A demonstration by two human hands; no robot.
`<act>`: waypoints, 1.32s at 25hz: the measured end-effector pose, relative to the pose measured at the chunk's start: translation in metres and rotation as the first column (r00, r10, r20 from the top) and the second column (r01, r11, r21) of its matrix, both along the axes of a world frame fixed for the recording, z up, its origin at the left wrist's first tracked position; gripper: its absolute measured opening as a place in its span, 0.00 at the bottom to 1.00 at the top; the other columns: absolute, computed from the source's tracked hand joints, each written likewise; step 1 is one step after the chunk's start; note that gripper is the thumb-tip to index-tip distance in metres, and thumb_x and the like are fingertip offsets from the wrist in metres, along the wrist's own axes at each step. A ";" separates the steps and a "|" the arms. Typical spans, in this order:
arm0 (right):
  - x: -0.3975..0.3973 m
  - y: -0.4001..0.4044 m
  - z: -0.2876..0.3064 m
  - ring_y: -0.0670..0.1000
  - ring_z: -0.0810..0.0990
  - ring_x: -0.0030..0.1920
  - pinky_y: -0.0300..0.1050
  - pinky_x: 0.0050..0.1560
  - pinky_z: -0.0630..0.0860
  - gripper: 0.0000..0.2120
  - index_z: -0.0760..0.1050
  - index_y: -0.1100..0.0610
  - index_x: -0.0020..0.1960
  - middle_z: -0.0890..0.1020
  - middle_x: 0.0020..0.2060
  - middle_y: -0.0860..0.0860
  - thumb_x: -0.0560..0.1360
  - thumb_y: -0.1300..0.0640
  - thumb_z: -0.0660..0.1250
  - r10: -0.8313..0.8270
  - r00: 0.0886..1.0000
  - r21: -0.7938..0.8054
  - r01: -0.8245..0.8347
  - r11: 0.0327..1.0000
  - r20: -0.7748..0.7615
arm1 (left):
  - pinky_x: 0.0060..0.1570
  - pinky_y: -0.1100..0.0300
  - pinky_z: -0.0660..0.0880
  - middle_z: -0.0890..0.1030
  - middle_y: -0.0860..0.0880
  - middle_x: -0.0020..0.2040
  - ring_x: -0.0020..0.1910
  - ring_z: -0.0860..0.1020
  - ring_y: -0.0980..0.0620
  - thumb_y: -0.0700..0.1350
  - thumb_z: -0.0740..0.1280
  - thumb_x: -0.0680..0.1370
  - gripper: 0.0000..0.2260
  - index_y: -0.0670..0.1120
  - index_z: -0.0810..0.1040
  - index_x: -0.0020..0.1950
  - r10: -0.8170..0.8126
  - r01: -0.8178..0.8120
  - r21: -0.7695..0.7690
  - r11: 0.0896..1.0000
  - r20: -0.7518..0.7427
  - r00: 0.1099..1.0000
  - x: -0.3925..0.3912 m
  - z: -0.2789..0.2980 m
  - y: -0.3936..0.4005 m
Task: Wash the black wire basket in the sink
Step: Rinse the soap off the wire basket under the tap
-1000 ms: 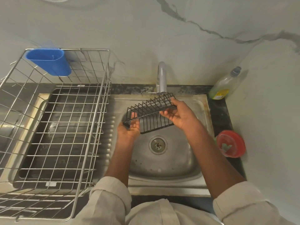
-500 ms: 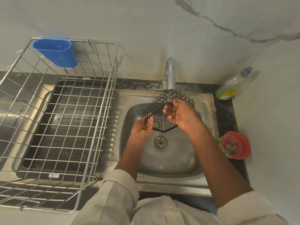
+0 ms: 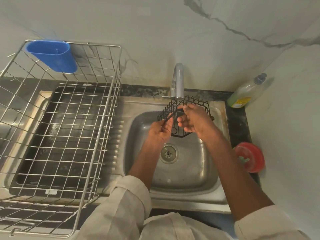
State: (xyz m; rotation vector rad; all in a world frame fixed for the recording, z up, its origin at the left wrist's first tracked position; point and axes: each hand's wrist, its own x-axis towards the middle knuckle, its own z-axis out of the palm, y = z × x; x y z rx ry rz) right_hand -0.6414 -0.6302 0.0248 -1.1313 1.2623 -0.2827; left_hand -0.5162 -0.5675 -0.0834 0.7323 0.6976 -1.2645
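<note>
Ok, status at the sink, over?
Left hand and right hand both grip the black wire basket. Basket held over the sink, just under the tap. Nothing in the way.

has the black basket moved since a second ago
Yes. The black wire basket has turned on end and shifted right under the faucet.

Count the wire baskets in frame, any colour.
2. The black wire basket is held over the sink under the tap by the left hand and right hand. The steel dish rack sits left of the sink. None seem hidden.
</note>
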 end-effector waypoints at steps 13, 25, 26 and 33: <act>-0.047 -0.014 -0.027 0.59 0.70 0.73 0.56 0.69 0.72 0.35 0.70 0.43 0.75 0.68 0.75 0.55 0.72 0.32 0.73 -0.149 0.925 -0.532 -0.065 0.844 -0.349 | 0.43 0.57 0.83 0.85 0.35 0.38 0.31 0.86 0.46 0.36 0.59 0.87 0.11 0.31 0.78 0.54 -0.150 0.151 0.027 0.988 -0.034 0.988 0.009 0.006 -0.003; -0.075 -0.020 -0.032 0.55 0.86 0.39 0.42 0.30 0.74 0.27 0.76 0.56 0.63 0.84 0.56 0.60 0.67 0.49 0.79 -0.274 0.961 0.037 0.275 0.961 -0.033 | 0.31 0.56 0.83 0.85 0.36 0.47 0.35 0.85 0.44 0.44 0.66 0.86 0.13 0.32 0.79 0.59 -0.534 0.513 0.161 0.843 0.137 0.834 0.019 0.018 -0.026; -0.074 -0.016 -0.032 0.55 0.86 0.38 0.42 0.30 0.75 0.31 0.78 0.57 0.63 0.85 0.55 0.60 0.64 0.45 0.80 -0.286 0.958 0.051 0.287 0.957 -0.022 | 0.32 0.53 0.83 0.86 0.36 0.49 0.36 0.85 0.43 0.47 0.66 0.86 0.16 0.33 0.79 0.61 -0.640 0.582 0.274 0.765 0.222 0.736 0.017 0.017 -0.023; -0.052 0.015 -0.008 0.55 0.84 0.50 0.41 0.30 0.78 0.33 0.75 0.57 0.61 0.83 0.56 0.56 0.66 0.40 0.82 -0.317 0.948 0.004 0.317 0.948 0.032 | 0.63 0.50 0.76 0.81 0.43 0.62 0.54 0.76 0.50 0.39 0.56 0.87 0.14 0.43 0.76 0.68 -0.789 0.508 0.631 0.586 0.585 0.184 0.004 0.013 -0.005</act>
